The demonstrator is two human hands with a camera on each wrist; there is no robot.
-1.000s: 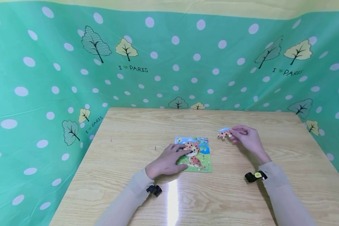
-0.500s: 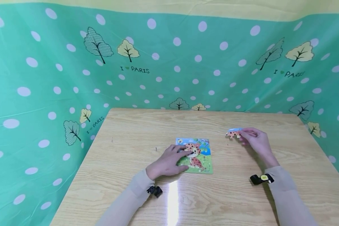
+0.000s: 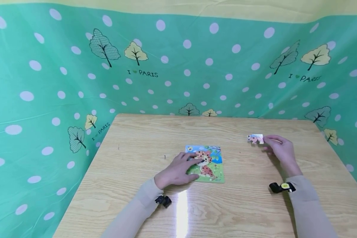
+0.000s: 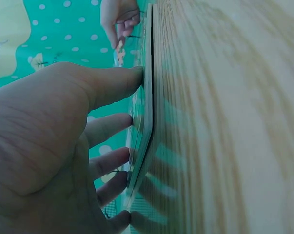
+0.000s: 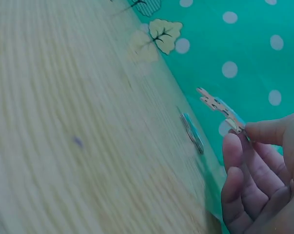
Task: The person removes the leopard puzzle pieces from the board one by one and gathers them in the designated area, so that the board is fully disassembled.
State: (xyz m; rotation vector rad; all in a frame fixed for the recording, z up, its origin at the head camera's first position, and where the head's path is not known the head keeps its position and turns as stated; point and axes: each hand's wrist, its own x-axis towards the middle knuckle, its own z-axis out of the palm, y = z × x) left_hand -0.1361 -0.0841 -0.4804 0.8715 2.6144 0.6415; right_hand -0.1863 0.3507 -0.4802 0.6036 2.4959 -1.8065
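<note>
A square picture puzzle (image 3: pixel 217 170) of a spotted leopard cub on green and blue lies flat on the table. My left hand (image 3: pixel 177 170) rests on its left part with fingers spread, covering some of the picture. In the left wrist view, the thumb and fingertips touch the top of the puzzle board (image 4: pixel 147 97). Farther right, my right hand (image 3: pixel 282 150) holds a puzzle piece (image 3: pixel 257 138) above the table by its right end. That puzzle piece (image 5: pixel 217 105), spotted pink with a blue edge and knobbed outline, is pinched between thumb and fingers.
The wooden table (image 3: pixel 137 142) has a glossy top that reflects light. A green dotted cloth (image 3: pixel 166 72) hangs around its back and sides. Small dark marks (image 3: pixel 165 157) show on the wood. Black cameras are strapped at both wrists.
My right hand has moved to the right with the puzzle piece, and the piece has turned so that light glints on it. My left hand stays on the puzzle.
</note>
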